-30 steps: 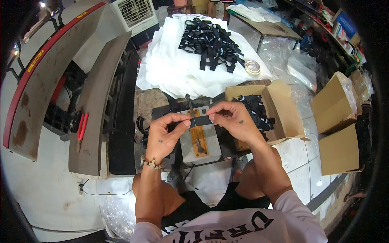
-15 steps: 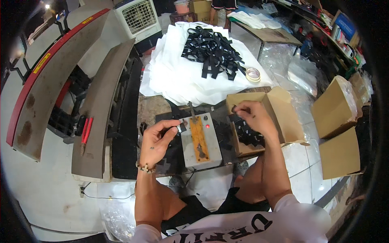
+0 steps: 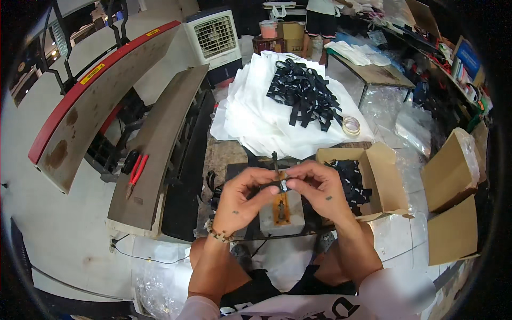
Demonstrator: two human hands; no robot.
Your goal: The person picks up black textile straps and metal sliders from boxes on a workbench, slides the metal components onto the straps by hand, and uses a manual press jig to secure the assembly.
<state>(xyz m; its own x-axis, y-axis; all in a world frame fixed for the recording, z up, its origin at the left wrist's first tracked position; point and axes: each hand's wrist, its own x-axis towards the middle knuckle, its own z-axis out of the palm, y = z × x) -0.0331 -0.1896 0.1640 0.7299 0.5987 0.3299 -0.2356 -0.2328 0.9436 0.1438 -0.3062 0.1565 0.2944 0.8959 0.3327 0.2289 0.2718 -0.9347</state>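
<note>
My left hand point(image 3: 245, 200) pinches a short black strap piece with a small white label point(image 3: 284, 185) on it. Against the other end of the same piece, the fingertips of my right hand point(image 3: 322, 194) are closed; what exactly lies between them is partly hidden. Both hands meet over a grey box-shaped device point(image 3: 269, 221) with an orange-yellow plate point(image 3: 286, 215) on top, and they cover part of it. To the right, an open cardboard box point(image 3: 385, 178) holds several black strap pieces point(image 3: 353, 184).
Beyond the device, a pile of black straps point(image 3: 304, 90) lies on white sheets point(image 3: 242, 114) beside a tape roll point(image 3: 351, 126). Red-handled pliers point(image 3: 137, 173) rest on a long board point(image 3: 160, 144) at left. Another person point(image 3: 320, 24) stands at the back.
My right hand has left the cardboard box and come left to meet my left hand above the device. The whole view has shifted, with the scene now further right and lower.
</note>
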